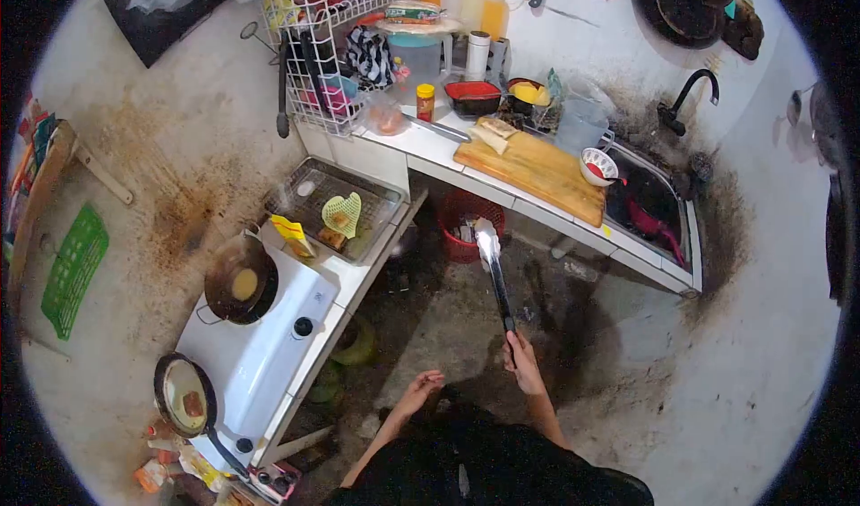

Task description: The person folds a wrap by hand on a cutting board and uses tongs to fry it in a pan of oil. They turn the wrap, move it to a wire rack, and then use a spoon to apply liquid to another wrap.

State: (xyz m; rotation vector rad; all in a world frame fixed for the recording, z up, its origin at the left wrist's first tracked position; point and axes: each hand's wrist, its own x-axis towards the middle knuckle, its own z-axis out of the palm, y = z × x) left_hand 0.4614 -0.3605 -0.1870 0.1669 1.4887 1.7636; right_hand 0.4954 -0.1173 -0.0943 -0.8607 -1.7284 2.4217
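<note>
Black tongs [498, 282], gripped by right hand [524, 364], hang over floor [430, 318] between stove [269, 336] and bench [425, 154] — left hand [417, 393] loosely open.

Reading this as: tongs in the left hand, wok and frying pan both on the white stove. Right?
One fix: the head view shows the tongs in the right hand, not the left hand. The wok and frying pan are both on the white stove.

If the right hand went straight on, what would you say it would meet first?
The tongs in the right hand would probably meet the counter first; the red basket in line looks lower, though depth is unclear.
</note>
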